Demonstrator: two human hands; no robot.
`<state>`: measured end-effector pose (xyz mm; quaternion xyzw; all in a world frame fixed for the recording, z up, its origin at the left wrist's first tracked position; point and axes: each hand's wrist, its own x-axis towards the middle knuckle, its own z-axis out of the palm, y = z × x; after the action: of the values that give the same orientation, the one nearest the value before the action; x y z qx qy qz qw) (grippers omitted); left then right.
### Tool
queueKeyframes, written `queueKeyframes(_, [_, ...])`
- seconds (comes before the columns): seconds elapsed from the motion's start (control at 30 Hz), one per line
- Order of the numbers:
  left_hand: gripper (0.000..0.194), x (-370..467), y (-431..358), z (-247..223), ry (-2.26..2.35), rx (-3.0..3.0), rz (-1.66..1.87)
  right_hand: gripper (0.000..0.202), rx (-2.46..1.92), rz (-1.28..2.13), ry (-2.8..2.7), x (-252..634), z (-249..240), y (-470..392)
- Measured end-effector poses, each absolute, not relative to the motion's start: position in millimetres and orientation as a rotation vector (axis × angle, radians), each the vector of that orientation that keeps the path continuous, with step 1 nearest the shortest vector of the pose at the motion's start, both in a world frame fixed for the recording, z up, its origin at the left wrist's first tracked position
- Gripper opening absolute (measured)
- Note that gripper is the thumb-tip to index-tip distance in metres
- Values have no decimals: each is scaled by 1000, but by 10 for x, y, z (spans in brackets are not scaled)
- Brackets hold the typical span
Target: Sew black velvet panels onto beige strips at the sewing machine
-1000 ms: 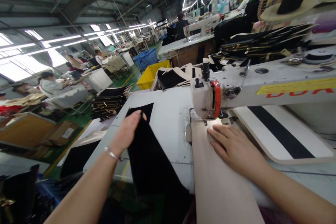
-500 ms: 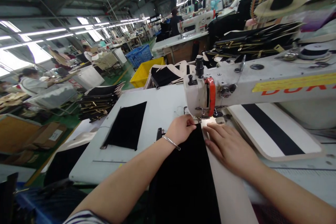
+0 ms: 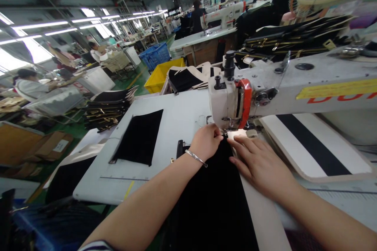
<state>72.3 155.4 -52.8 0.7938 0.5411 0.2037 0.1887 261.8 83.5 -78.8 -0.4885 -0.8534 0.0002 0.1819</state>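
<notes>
On the pale surface, a white sewing machine stands over a long black fabric strip lying partly on a cream strip; the left hand pinches the black strip's end by the needle, fingers closed on its edge, while the right hand lies flat with fingers slightly spread along the seam side. A separate black piece rests to the left, and a cream panel with a black stripe lies under the machine's arm. Beyond are a yellow bin, a blue basket, stacked zippered pieces, and people at other tables beneath long ceiling lights.
</notes>
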Motion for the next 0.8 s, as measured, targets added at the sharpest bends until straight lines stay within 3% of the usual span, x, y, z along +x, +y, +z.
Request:
queueKeyframes(0.4, [4, 718, 1495, -506, 1475, 2420, 602, 47, -1361, 10, -2389, 2623, -766, 827])
queueKeyframes(0.63, [30, 531, 1181, -500, 1044, 2699, 523, 44, -1349, 6, -2378, 2620, -786, 839])
queueKeyframes(0.8, [31, 517, 1206, -579, 1060, 2673, 512, 43, -1363, 11, -2390, 2608, -781, 803])
